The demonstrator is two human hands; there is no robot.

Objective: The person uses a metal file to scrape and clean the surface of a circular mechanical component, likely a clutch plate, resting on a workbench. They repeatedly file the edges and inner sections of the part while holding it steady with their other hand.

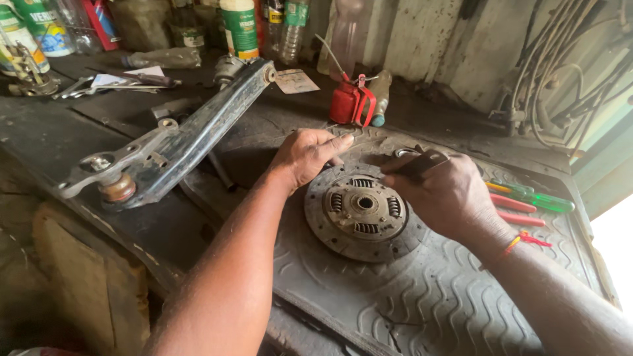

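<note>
Rubber mat (461, 303), one clutch disc (362, 211)

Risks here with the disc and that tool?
1. The clutch disc lies loose on the rubber mat; only the left hand steadies its rim, so it may shift.
2. The right hand holds a dark tool close to the left fingers; a slip could hit them.
</note>
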